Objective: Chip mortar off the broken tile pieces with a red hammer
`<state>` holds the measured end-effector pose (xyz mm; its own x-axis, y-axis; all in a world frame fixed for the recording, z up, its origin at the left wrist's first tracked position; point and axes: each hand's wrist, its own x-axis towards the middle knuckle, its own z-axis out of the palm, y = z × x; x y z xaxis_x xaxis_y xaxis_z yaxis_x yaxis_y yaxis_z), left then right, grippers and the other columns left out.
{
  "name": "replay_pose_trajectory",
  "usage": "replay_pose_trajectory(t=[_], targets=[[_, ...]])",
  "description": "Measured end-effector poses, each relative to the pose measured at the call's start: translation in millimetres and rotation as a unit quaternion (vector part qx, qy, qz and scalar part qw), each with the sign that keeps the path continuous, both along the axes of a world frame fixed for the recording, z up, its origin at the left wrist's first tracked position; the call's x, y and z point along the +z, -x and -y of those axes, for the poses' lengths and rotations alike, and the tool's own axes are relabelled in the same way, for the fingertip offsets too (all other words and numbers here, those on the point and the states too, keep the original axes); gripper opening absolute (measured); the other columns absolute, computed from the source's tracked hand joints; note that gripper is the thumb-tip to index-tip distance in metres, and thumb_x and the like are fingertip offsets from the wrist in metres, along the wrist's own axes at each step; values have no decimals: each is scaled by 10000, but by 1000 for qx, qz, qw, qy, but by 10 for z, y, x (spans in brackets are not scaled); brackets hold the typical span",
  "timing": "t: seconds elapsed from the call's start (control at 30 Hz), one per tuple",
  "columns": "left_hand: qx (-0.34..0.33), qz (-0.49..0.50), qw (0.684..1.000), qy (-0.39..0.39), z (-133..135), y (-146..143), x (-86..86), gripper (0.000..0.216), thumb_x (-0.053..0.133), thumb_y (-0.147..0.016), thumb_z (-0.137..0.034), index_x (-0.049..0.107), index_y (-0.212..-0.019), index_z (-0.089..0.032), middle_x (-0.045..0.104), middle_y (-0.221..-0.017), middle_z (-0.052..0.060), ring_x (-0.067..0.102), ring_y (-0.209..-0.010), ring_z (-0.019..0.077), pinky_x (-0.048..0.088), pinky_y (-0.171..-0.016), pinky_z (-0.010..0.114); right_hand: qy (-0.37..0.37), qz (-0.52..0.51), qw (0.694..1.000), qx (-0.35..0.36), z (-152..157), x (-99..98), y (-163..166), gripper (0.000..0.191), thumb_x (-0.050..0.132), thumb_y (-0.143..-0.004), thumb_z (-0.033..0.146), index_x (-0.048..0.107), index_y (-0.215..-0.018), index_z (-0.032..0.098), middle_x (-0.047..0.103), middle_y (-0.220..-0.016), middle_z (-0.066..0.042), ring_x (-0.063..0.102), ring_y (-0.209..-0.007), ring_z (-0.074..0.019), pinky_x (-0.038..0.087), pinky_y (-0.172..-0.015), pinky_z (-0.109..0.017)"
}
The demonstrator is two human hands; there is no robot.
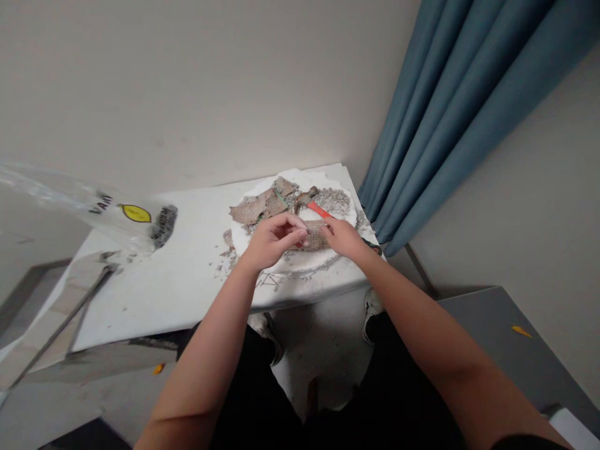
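Both my hands meet over a round white plate (300,261) on a low white table (187,275). My left hand (274,237) and my right hand (341,236) have their fingers curled on a brownish mesh-backed fragment (315,237) held between them. Behind them on the plate lie larger broken brown pieces (260,206), grey rubble (335,200) and a hammer (313,203) with an orange handle.
A clear plastic bag (117,212) with a yellow label hangs over the table's left part. Blue curtains (450,112) hang at the right, beside a pale wall. My shoes (372,303) rest on the dusty floor under the table. A metal frame (60,319) leans at the left.
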<state>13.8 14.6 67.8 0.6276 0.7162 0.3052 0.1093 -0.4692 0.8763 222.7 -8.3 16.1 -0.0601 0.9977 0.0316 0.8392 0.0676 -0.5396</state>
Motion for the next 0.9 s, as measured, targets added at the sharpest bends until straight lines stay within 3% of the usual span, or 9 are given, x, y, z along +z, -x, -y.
replay_pose_trajectory(t=[0.1, 0.2, 0.27, 0.4, 0.53, 0.9], targets=[[7, 52, 998, -18, 157, 92, 78, 238, 686, -894, -399, 626, -886, -168, 696, -845, 42, 675, -681, 118, 572, -624, 254, -61, -195, 979, 16, 234, 231, -44, 289, 455, -1006, 356, 585, -800, 201, 549, -660, 23, 529, -637, -143, 392, -602, -251], [15, 51, 998, -42, 180, 188, 210, 212, 730, -862, -357, 648, -873, -162, 706, -876, 53, 673, -737, 120, 563, -636, 237, -66, -343, 936, 45, 512, 510, -51, 297, 494, -1011, 432, 555, -810, 222, 439, -564, 69, 418, -489, -113, 345, -501, -243], [21, 52, 997, -58, 174, 236, 281, 205, 739, -854, -347, 656, -870, -161, 708, -878, 55, 672, -768, 122, 556, -637, 225, -80, -375, 922, 42, 650, 654, -37, 305, 519, -1010, 479, 590, -851, 229, 439, -555, 70, 404, -456, -106, 337, -466, -243], [13, 39, 997, -72, 192, 293, 342, 163, 735, -857, -321, 669, -862, -173, 705, -856, 40, 663, -756, 119, 552, -630, 223, -110, -337, 935, 26, 750, 773, 35, 264, 567, -998, 468, 672, -918, 239, 492, -600, 43, 461, -506, -116, 368, -481, -254], [12, 41, 997, -69, 221, 342, 347, 145, 744, -849, -309, 680, -862, -180, 708, -839, 41, 670, -763, 132, 565, -644, 240, -105, -280, 952, 61, 759, 804, 110, 231, 582, -994, 425, 718, -960, 242, 574, -654, 15, 530, -574, -132, 397, -503, -259], [-15, 82, 993, -82, 276, 312, 380, 117, 761, -842, -297, 701, -861, -199, 728, -833, 41, 699, -797, 156, 594, -693, 277, -114, -251, 957, 85, 877, 923, 192, 184, 600, -988, 383, 706, -907, 257, 603, -653, 12, 556, -572, -136, 403, -509, -261]])
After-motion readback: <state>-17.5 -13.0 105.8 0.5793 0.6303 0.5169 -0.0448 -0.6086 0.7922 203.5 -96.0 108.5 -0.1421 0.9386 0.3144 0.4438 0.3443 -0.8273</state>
